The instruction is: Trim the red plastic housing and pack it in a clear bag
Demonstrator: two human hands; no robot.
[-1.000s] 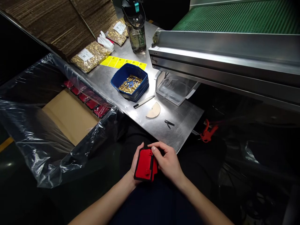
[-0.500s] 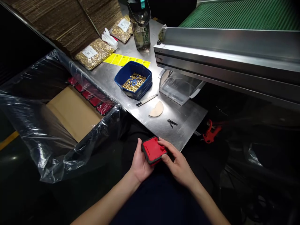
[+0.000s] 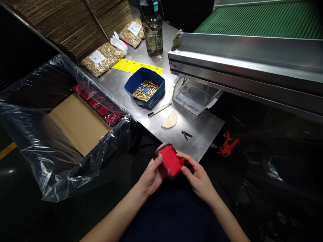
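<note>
A red plastic case with a black rim [image 3: 169, 162] is held between both hands, in front of the table's near edge. My left hand [image 3: 153, 174] is closed around its left side, thumb on the top edge and the other fingers beneath, partly hidden. On the right side, my right hand [image 3: 195, 173] grips the case near its small red latches or hinges, finger and thumb on the edge. Closest on the table lie small black snips [image 3: 186, 134], a pale half-round disc [image 3: 169, 120] and a slim cutter knife [image 3: 159, 110].
A blue bin [image 3: 157, 95] holds small brass pieces. Behind stand a water bottle [image 3: 154, 38], bags of brass parts [image 3: 102, 60] and yellow labels [image 3: 136, 66]. At left, a plastic-lined box [image 3: 78, 124] contains red cases. A conveyor [image 3: 242, 55] borders the right; a red tool [image 3: 228, 144] hangs below.
The case has tilted and shifted slightly right. My left thumb has moved from beside the case onto its top edge. My right hand has stayed on the right side.
</note>
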